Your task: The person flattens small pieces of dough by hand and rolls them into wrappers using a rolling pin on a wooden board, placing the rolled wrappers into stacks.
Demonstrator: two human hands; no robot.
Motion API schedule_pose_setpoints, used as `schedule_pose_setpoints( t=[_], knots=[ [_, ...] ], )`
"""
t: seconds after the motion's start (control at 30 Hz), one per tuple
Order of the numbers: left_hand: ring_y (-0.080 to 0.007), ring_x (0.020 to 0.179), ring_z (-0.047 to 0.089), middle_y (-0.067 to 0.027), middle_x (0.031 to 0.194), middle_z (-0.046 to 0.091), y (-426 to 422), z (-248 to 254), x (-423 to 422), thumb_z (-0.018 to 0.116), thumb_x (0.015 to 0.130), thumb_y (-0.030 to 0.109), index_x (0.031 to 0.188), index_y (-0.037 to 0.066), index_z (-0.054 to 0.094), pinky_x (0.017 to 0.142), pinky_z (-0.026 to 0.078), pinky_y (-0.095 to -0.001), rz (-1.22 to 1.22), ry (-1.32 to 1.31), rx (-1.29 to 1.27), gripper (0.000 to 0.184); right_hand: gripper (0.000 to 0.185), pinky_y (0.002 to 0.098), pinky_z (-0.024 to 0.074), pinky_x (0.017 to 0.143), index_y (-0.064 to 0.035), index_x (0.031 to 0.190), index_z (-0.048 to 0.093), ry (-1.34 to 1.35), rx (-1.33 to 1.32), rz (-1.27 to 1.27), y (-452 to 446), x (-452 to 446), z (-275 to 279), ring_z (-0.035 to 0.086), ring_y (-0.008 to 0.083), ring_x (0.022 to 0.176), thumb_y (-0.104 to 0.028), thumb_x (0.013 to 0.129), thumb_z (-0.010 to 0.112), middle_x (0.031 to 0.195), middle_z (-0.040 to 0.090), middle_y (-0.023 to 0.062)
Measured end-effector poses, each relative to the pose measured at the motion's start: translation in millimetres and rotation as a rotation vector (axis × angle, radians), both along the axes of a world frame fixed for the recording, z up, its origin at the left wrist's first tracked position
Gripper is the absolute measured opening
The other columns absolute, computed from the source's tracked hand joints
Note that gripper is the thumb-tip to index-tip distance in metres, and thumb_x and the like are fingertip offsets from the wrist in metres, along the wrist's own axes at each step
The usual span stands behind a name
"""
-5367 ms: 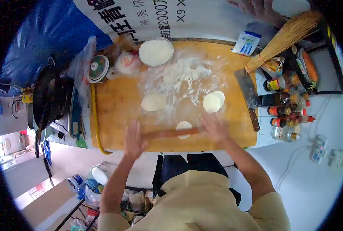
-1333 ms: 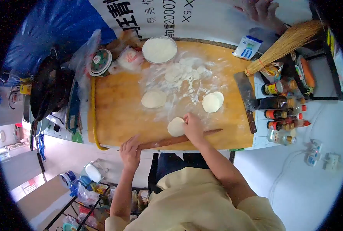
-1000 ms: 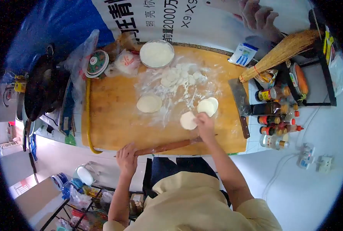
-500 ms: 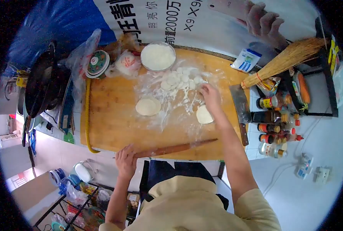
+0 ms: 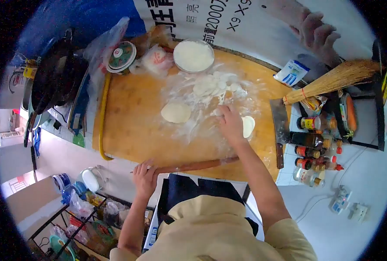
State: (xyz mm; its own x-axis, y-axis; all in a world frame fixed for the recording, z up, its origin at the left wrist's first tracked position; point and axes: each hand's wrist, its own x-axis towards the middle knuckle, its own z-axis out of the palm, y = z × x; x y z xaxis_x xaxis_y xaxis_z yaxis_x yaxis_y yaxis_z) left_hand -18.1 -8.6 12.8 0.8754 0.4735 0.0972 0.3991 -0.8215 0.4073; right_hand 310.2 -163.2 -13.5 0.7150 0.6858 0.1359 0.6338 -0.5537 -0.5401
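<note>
- the wooden board (image 5: 132, 135) spans the middle, floury toward its far side; a yellow strip (image 5: 102, 117) runs along its left edge.
- a straw broom (image 5: 339, 79) leans in at the far right, its narrow end near the cleaver (image 5: 280, 118) lying along the board's right edge.
- the rolling pin (image 5: 195, 166) lies along the near edge, with no dough under it; with just one hand on it, i'd judge no rolling is being done.
- a bowl of white flour (image 5: 193, 55) sits at the far edge, beside a plastic bag (image 5: 158, 59).
- the left hand (image 5: 145, 179) is closed over the pin's left end, fingers curled round the wood.
- the right hand (image 5: 231, 127) is off the pin, reaching over the floury middle, fingers drawn nearly together at a small pale piece (image 5: 218, 112); i can't tell whether it's pinched or only touched.
- flat dough rounds lie either side: overlapping ones (image 5: 176, 112) on the left, and on the right one partly hidden round (image 5: 248, 126) just beside that hand.
- smaller dough pieces (image 5: 211, 87) cluster in the flour, just nearer than the bowl.
</note>
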Motion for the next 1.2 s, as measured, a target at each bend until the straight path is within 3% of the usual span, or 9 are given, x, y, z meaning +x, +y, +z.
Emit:
schedule_pose_setpoints(
  t=[0.17,0.3,0.43,0.57,0.7,0.8,0.93,1.13,1.2],
  knots=[
    [-0.0298,0.101,0.057,-0.0068,0.116,0.060,4,-1,9,0.069,0.073,0.012,0.090,0.008,0.065,0.084,0.043,-0.0413,-0.051,-0.032,-0.003,0.017,0.024,0.0420,0.0470,0.079,-0.0040,0.104,0.062,0.315,0.047,0.027,0,-3,-49,0.056,0.0338,0.096,-0.009,0.080,0.062,0.104,0.057,0.0151],
    [-0.0304,0.102,0.057,-0.0071,0.115,0.060,12,-2,13,0.069,0.072,0.011,0.090,0.008,0.065,0.084,0.044,-0.0417,-0.097,-0.032,0.009,0.019,0.024,0.0399,0.0480,0.080,-0.0086,0.103,0.065,0.507,-0.087,0.137,-11,-55,-32,0.056,0.0319,0.097,-0.004,0.079,0.063,0.104,0.056,0.0119],
    [-0.0317,0.103,0.057,-0.0095,0.113,0.060,24,-8,17,0.069,0.071,0.010,0.089,0.007,0.066,0.084,0.044,-0.0428,-0.098,-0.063,-0.014,0.018,0.025,0.0389,0.0475,0.083,-0.0095,0.103,0.065,0.395,-0.081,0.269,-47,-88,-17,0.056,0.0315,0.096,-0.004,0.079,0.063,0.103,0.056,0.0119],
    [-0.0331,0.102,0.057,-0.0115,0.110,0.061,41,-20,28,0.069,0.070,0.011,0.087,0.007,0.066,0.086,0.044,-0.0438,-0.119,-0.090,0.026,0.017,0.027,0.0427,0.0458,0.090,-0.0092,0.111,0.063,0.311,0.024,0.071,-78,-96,-8,0.055,0.0329,0.106,-0.010,0.084,0.061,0.119,0.056,0.0131],
    [-0.0367,0.121,0.047,-0.0165,0.130,0.051,61,-25,64,0.072,0.071,0.017,0.102,0.005,0.061,0.101,0.037,-0.0469,-0.271,0.005,-0.043,0.036,0.040,0.0497,0.0309,0.108,-0.0108,0.124,0.056,-0.189,-0.202,0.007,-86,-86,-7,0.038,0.0341,0.131,-0.012,0.085,0.061,0.144,0.040,0.0137],
    [-0.0359,0.133,0.036,-0.0172,0.143,0.039,55,-32,66,0.073,0.071,0.024,0.124,0.004,0.049,0.108,0.030,-0.0493,-0.327,0.056,-0.031,0.061,0.049,0.0544,0.0204,0.112,-0.0098,0.133,0.047,-0.077,-0.236,-0.054,-85,-82,-9,0.030,0.0351,0.137,-0.016,0.087,0.059,0.151,0.029,0.0123],
    [-0.0331,0.137,0.031,-0.0163,0.150,0.031,47,-24,38,0.072,0.074,0.033,0.145,0.005,0.026,0.111,0.024,-0.0512,-0.454,0.241,0.011,0.089,0.057,0.0553,0.0208,0.112,-0.0099,0.140,0.039,0.042,-0.288,0.062,-105,-102,-4,0.029,0.0356,0.137,-0.020,0.087,0.058,0.153,0.026,0.0118],
    [-0.0321,0.140,0.026,-0.0170,0.150,0.029,65,-40,88,0.063,0.080,0.044,0.146,0.005,0.024,0.114,0.018,-0.0511,-0.326,0.180,0.056,0.086,0.062,0.0548,0.0162,0.112,-0.0066,0.144,0.032,-0.133,-0.292,0.002,-86,-75,-10,0.026,0.0361,0.138,-0.026,0.088,0.052,0.150,0.028,0.0170],
    [-0.0326,0.139,0.027,-0.0177,0.150,0.030,65,-32,82,0.062,0.081,0.044,0.146,0.004,0.023,0.114,0.017,-0.0511,-0.328,0.123,0.113,0.086,0.061,0.0535,0.0162,0.112,-0.0070,0.143,0.033,0.076,-0.290,0.056,-103,-86,-17,0.027,0.0354,0.138,-0.025,0.089,0.053,0.151,0.028,0.0161]
  ],
)
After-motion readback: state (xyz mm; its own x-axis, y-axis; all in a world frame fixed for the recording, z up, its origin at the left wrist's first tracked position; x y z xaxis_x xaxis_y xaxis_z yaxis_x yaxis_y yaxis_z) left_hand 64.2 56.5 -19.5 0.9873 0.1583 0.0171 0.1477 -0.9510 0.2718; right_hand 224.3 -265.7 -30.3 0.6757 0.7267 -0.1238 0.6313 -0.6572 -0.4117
